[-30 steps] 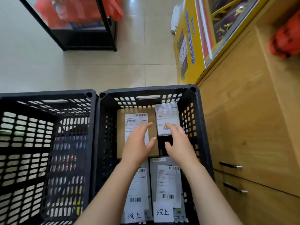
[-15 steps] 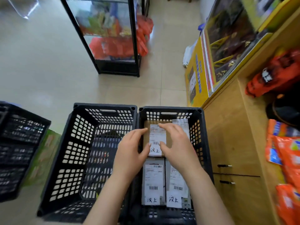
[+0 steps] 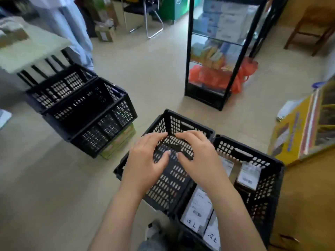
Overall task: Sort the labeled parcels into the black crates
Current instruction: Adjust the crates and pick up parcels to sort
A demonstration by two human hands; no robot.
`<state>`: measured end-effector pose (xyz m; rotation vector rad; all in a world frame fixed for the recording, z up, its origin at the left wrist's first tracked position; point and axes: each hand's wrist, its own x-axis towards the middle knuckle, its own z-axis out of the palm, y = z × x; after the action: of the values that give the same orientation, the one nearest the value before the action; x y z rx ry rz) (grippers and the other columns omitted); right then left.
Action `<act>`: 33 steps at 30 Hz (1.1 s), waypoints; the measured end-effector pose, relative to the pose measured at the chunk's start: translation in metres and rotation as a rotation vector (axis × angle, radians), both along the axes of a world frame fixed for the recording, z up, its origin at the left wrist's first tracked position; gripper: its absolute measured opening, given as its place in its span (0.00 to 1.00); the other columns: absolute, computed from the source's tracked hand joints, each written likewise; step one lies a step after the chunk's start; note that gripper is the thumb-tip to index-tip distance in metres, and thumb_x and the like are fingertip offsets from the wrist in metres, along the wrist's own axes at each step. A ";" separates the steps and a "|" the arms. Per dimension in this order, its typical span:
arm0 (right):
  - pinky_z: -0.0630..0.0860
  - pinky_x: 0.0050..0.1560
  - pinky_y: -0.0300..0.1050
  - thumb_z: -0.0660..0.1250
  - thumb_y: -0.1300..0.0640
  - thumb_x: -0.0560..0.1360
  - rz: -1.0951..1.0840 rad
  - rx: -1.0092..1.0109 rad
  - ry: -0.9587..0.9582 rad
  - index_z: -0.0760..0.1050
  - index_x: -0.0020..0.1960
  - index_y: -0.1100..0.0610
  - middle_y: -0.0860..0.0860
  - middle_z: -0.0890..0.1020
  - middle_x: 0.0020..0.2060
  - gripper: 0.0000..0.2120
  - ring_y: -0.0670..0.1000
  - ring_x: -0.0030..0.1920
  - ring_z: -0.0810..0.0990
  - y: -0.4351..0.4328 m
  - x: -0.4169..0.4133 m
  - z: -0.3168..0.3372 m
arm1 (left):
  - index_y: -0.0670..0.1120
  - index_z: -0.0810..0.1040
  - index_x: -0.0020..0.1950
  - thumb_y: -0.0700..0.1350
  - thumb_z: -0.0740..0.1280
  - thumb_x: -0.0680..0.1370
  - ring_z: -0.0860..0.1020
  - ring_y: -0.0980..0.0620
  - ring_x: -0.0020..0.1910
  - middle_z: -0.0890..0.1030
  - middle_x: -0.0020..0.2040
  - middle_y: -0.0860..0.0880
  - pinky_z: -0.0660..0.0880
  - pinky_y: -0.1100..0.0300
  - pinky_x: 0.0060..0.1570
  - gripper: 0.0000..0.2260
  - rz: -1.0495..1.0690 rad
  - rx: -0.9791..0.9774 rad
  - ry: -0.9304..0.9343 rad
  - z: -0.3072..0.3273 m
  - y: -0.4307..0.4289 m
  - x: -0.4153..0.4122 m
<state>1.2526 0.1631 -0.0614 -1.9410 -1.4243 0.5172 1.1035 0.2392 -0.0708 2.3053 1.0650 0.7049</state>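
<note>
Two black crates stand side by side in front of me. The right crate (image 3: 243, 153) holds several white-labelled parcels: a flat one with handwritten marks (image 3: 197, 209) near me and a small one (image 3: 248, 174) at the far side. The left of the pair (image 3: 188, 125) shows only its slotted walls and floor. My left hand (image 3: 147, 158) and my right hand (image 3: 198, 156) hover close together over this crate, fingers curled and apart, holding nothing. Two more black crates (image 3: 87, 109) sit joined at the far left.
A black-framed glass cabinet (image 3: 217, 51) with orange bags stands straight ahead. A yellow box (image 3: 299, 138) and a wooden counter (image 3: 308, 205) close off the right. A pale table (image 3: 32, 49) and a person in light clothes (image 3: 72, 24) are at the far left. Green cartons (image 3: 119, 142) lie under the left crates.
Both hands have come up out of the right crate, leaving the parcels there, and now hang over the neighbouring crate. My view has swung up and left.
</note>
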 end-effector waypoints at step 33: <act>0.60 0.59 0.24 0.71 0.55 0.74 1.602 0.229 0.083 0.70 0.69 0.47 0.41 0.72 0.63 0.25 0.39 0.64 0.69 -0.076 -0.746 0.103 | 0.57 0.74 0.64 0.50 0.71 0.75 0.72 0.65 0.60 0.75 0.61 0.63 0.67 0.72 0.56 0.18 1.596 0.073 -0.041 0.099 -0.332 -0.675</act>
<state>0.5064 0.0867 0.0419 -0.2266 -2.5835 0.9780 0.4285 -0.0932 0.0278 1.0062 2.7755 1.2449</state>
